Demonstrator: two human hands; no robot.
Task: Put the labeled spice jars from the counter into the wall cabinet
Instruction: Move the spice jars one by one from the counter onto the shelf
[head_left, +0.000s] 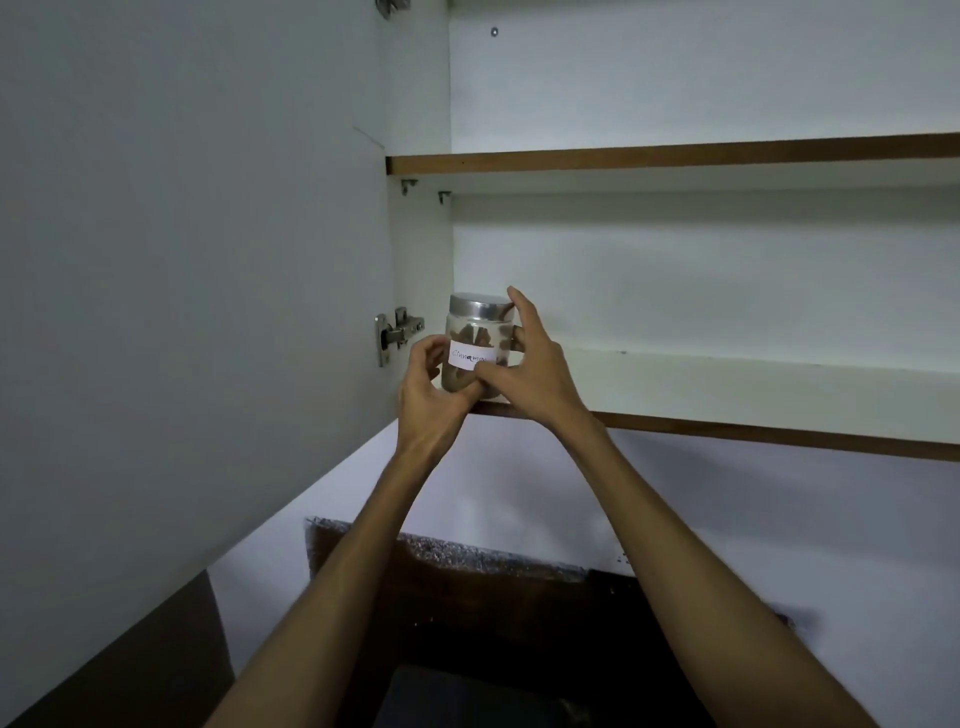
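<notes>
A clear glass spice jar (475, 335) with a silver lid, brown sticks inside and a white handwritten label stands at the left end of the wall cabinet's lower shelf (727, 389). Both hands are on it. My left hand (428, 395) cups its lower left side. My right hand (524, 364) wraps its right side, thumb across the label's lower corner and index finger up by the lid. The jar's base is hidden behind my fingers.
The cabinet door (182, 260) hangs open at the left, its metal hinge (397, 332) right beside the jar. An upper shelf (675, 156) runs above. Below are a white wall and a dark backsplash (493, 597).
</notes>
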